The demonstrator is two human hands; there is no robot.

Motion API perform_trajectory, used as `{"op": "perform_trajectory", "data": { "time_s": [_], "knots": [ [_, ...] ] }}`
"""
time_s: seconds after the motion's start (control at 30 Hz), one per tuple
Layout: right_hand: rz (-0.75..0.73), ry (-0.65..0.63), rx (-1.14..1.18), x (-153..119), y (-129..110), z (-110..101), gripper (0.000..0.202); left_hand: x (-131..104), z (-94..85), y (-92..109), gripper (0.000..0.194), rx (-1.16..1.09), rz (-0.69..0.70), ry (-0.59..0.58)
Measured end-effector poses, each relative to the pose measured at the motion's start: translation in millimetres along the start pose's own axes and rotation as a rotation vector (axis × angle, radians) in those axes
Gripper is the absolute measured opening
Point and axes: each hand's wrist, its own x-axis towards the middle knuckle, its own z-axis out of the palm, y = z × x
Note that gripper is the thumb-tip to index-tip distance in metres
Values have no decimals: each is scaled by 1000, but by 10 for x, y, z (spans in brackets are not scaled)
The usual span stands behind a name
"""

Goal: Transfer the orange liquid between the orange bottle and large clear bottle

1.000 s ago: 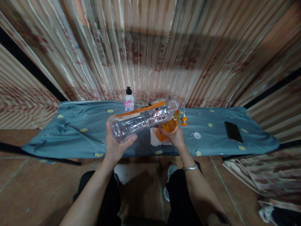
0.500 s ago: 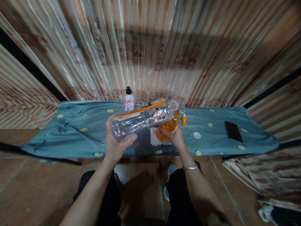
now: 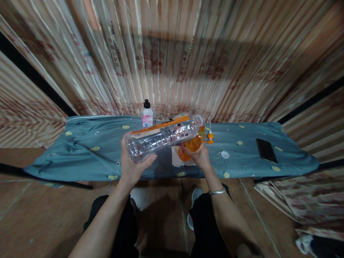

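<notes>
A large clear plastic bottle [image 3: 158, 138] with an orange label lies nearly level in the air, its mouth tipped to the right. My left hand [image 3: 133, 163] grips it near the base. The bottle's uncapped mouth meets the top of an orange see-through bottle [image 3: 195, 141]. Around that orange bottle my right hand [image 3: 200, 154] is closed. Whether liquid runs between the two, I cannot tell. Just right of them, an orange spray or pump head [image 3: 210, 137] with a pale tube rests on the cloth. Beneath the orange bottle is a white paper towel [image 3: 176, 159].
A teal patterned cloth [image 3: 88, 157] covers the narrow table. A white bottle with a black cap [image 3: 147, 116] stands at the back. A round white cap [image 3: 224, 154] and a black phone [image 3: 266, 150] lie to the right. Striped curtains [image 3: 166, 71] hang behind.
</notes>
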Motion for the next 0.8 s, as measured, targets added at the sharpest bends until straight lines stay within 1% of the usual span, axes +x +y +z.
{"op": "perform_trajectory", "data": {
  "time_s": [0.2, 0.4, 0.5, 0.8],
  "knots": [
    [-1, 2, 27, 5, 17, 19, 76, 6, 7, 1, 92, 5, 15, -4],
    [-7, 26, 20, 14, 36, 27, 76, 2, -3, -16, 94, -7, -7, -11],
    [-20, 18, 33, 10, 35, 22, 76, 2, -7, -18, 93, -5, -3, -9],
    [-18, 7, 7, 2, 16, 15, 71, 14, -5, -43, 91, 12, 57, -3]
  ]
}}
